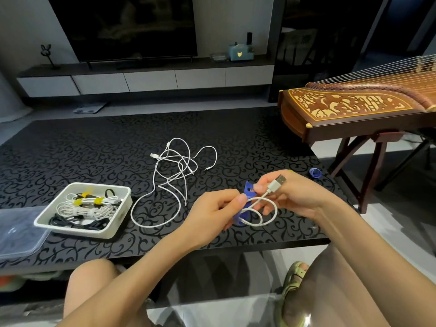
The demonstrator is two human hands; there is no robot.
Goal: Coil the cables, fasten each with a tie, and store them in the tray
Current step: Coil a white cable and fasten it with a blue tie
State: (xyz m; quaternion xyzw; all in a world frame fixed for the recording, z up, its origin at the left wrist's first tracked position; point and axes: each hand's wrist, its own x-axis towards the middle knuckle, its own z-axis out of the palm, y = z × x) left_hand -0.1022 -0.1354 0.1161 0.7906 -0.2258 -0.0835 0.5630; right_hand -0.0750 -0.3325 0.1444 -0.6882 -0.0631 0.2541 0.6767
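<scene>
Black counter (70,149): white tray (75,231) near left, handy for storing. Loose white cables (174,166) wait mid-counter. Near right, the right hand (290,197) grips the coiled USB cable (269,217), holding its loops together, while the left hand (212,208) pinches a blue tie (249,190) against them, apparently for fastening.

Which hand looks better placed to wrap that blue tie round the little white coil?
Probably the left hand: it pinches the blue tie against the coil, while the right hand is busy holding the USB plug.
</scene>
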